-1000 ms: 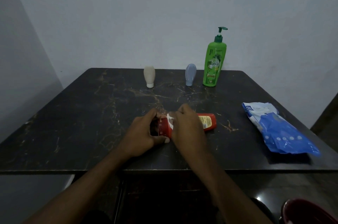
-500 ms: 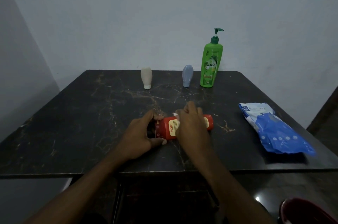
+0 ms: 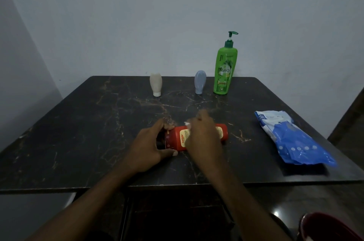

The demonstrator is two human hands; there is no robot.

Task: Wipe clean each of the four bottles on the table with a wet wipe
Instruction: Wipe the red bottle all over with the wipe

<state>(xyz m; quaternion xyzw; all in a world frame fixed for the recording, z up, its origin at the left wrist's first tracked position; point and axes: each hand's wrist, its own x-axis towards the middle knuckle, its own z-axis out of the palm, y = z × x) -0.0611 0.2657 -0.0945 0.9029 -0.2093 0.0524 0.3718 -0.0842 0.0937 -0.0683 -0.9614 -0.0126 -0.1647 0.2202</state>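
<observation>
A red plastic bottle (image 3: 177,139) lies on its side on the dark marbled bench (image 3: 88,132). The left hand (image 3: 149,146) grips its cap end with curled fingers. The right hand (image 3: 202,138) pinches a white wet wipe (image 3: 187,124) against its middle.

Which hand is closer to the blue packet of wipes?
Right. The right hand is on the red bottle, left of the packet; the left hand grips that bottle's cap end, farther left.

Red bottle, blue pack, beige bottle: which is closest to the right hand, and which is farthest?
1. Red bottle: lying right under the right hand and its wet wipe.
2. Blue pack: off to the right.
3. Beige bottle: far back, to the left.
</observation>
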